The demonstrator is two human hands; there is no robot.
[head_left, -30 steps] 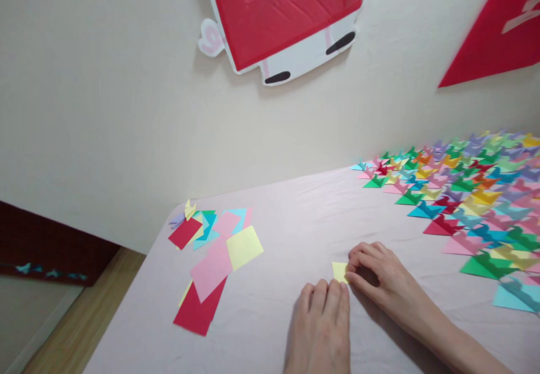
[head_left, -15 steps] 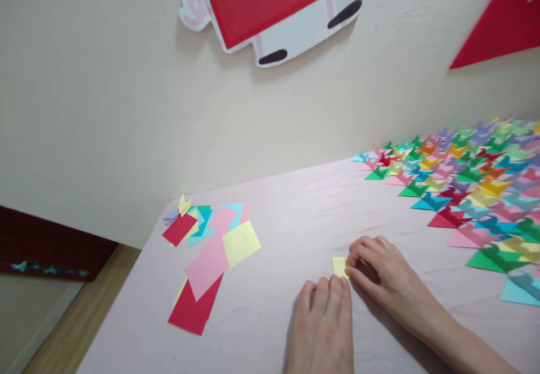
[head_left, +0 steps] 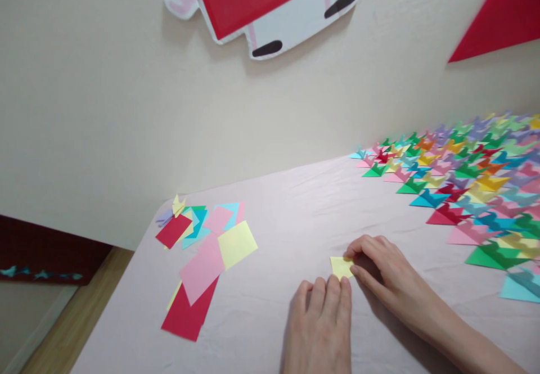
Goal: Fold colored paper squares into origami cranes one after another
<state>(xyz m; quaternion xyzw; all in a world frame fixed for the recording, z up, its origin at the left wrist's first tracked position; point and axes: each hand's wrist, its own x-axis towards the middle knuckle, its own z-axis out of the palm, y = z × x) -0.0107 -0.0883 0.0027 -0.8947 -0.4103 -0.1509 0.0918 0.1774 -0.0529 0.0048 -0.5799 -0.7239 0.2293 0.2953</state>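
A small folded piece of yellow origami paper (head_left: 340, 267) lies on the cloth-covered table in front of me. My right hand (head_left: 382, 270) pinches its right edge between thumb and index finger. From below, my left hand (head_left: 320, 323) keeps its fingertips on the lower edge of the paper, back of the hand up and fingers close together. The left thumb is hidden. Beyond my right arm stand many folded paper cranes (head_left: 485, 177) in dense rows of mixed colours.
Loose paper sheets lie to the left, among them a yellow sheet (head_left: 237, 244), a pink sheet (head_left: 202, 273) and a red sheet (head_left: 189, 312). A small folded yellow paper figure (head_left: 178, 205) stands near the table's far left corner. Behind the table rises a pale wall (head_left: 261, 121).
My right thumb and index finger have shifted slightly along the yellow paper's right side, uncovering more of it. My left hand stays at the lower edge. The view has turned a little.
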